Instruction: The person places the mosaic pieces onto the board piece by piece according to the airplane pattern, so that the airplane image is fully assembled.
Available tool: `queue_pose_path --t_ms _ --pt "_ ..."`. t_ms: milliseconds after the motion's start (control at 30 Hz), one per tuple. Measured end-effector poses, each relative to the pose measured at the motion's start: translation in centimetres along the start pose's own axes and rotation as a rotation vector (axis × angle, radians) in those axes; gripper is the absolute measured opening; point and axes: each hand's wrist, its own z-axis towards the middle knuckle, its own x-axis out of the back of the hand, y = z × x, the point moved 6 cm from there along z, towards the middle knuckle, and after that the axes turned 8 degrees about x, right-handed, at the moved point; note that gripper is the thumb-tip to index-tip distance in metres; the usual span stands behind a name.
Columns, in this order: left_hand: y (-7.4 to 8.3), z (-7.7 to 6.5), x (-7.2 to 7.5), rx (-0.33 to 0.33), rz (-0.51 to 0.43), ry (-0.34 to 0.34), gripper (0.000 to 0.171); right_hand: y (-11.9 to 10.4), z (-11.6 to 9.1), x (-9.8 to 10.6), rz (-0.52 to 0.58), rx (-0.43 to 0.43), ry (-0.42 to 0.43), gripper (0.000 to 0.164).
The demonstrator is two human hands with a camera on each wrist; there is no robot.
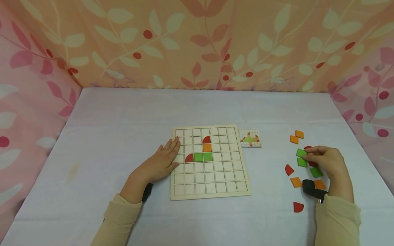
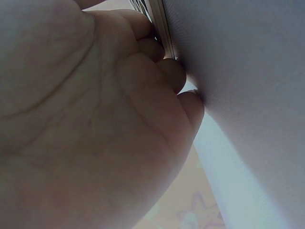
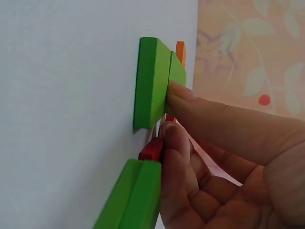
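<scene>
My left hand [image 1: 161, 160] lies with fairly straight fingers over the left edge of a pale wooden grid board [image 1: 209, 197]. In the left wrist view its fingertips are right at the board's side. On the grid sit two red quarter-round tiles, an orange square tile [image 1: 207, 148] and two green square tiles. Over the loose tiles at the right, my right hand [image 1: 330, 164] pinches a green square tile [image 1: 300, 152] between thumb and fingers. A second green tile [image 3: 152, 86] lies just nearer, and the curled fingers partly cover red tiles.
A small pattern card [image 1: 250, 145] lies against the board's upper right side. Around the right hand are scattered orange tiles [image 1: 296, 182], red tiles [image 1: 298, 207] and another green tile [image 1: 316, 172]. Patterned cloth walls [image 1: 203, 44] border the white table at the back and sides.
</scene>
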Motion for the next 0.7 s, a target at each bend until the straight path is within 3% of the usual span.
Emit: queue_pose_path --t_ms 367,567,700 --pt "-0.1 0.0 -0.2 0.005 -0.004 -0.003 0.068 -0.8 -0.2 -0.1 0.04 0.064 0.031 0.036" --pt "0.0 -0.1 0.0 0.0 -0.001 -0.001 0.068 -2.2 -0.5 0.0 0.051 0.101 0.047 0.039" --pt "0.0 0.0 0.0 -0.008 0.001 0.003 0.068 -3.5 -0.7 -0.1 0.119 0.145 0.071 0.029"
